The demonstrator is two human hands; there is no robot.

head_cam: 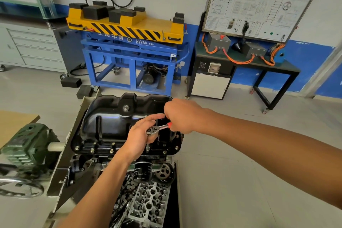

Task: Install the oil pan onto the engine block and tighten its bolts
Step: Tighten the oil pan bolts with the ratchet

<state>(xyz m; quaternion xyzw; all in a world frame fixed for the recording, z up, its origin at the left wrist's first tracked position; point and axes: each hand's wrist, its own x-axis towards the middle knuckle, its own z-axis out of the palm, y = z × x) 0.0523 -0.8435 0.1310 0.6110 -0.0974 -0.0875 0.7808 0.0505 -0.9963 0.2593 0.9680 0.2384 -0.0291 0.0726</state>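
Observation:
The glossy black oil pan (111, 116) sits upside-up on the engine block (88, 163), with several bolts (92, 151) along its near flange. A ratchet wrench (157, 128) with a red grip stands on a socket extension (147, 147) over a bolt at the near right flange. My left hand (140, 135) cups the ratchet head and extension from the left. My right hand (181, 115) grips the red handle, which it mostly hides.
A cylinder head (148, 201), an oil filter (142, 171) and a sprocket (163, 172) lie below the pan. A green gearbox (27, 146) with a handwheel (18, 187) sits left. Beyond stand a blue-and-yellow lift table (129, 42) and a training board bench (249, 57).

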